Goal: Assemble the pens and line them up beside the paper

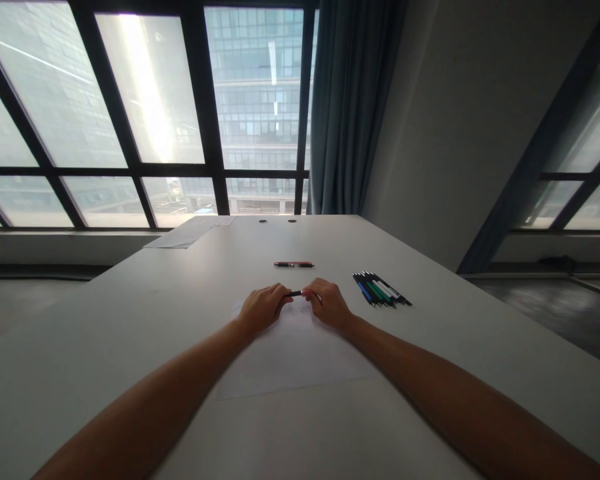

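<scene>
Both of my hands meet over the far part of a white sheet of paper [290, 363] on the table. Between them runs a slim black pen [295, 293], lying roughly level. My left hand [266, 307] is closed on its left end, and my right hand [327, 303] pinches the right end. Most of the pen is hidden by my fingers. Just beyond my hands lies another pen [294, 265], dark with reddish parts. To the right of my right hand, several pens [380, 289] in black, blue, green and white lie side by side in a slanted row.
The white table [130, 333] stretches away toward large windows. Loose paper sheets [187, 232] lie at its far left edge. Two dark round discs [277, 221] show at the far end. A blue-grey curtain [347, 113] hangs behind, beside a grey wall [440, 133].
</scene>
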Motion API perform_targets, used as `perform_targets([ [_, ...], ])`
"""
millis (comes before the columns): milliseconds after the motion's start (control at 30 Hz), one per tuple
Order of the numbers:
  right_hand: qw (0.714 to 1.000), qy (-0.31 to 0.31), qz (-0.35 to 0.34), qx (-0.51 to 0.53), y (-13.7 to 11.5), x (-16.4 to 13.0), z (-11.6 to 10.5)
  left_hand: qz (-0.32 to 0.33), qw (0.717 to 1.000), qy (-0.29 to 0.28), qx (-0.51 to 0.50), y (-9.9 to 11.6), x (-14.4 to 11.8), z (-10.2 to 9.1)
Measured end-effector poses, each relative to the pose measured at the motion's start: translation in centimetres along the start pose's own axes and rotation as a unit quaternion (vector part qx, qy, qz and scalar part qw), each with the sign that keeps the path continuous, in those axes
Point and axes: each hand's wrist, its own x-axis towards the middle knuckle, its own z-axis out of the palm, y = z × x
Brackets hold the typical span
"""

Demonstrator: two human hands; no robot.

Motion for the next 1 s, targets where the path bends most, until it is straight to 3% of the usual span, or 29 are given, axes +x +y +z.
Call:
perform_targets([
  [167, 0.999, -0.009, -0.025, 0.019, 0.08, -0.02, -0.08, -0.017, 1.0, -0.022, 0.013, 0.15, -0.11, -0.04],
  [367, 0.997, 0.027, 0.029, 0.061, 0.05, -0.08, 0.16, -0.043, 0.999, -0.018, 0.02, 0.09, -0.09, 0.01],
  [533, 0.998, -0.01, 0.057, 0.031, 0.57, -0.2, 0.21, -0.046, 0.999, -0.017, 0.024, -0.08, -0.09, -0.09],
  [767, 0.996, 0.008, 0.064, 0.06, 0.4, -0.23, 0.49, -0.051, 0.997, -0.038, 0.037, 0.22, -0.07, -0.33],
  [1000, 0.993, -0.02, 0.075, 0.086, 0.26, -0.21, 0.49, -0.051, 0.996, -0.059, 0.048, 0.34, 0.0, -0.31],
])
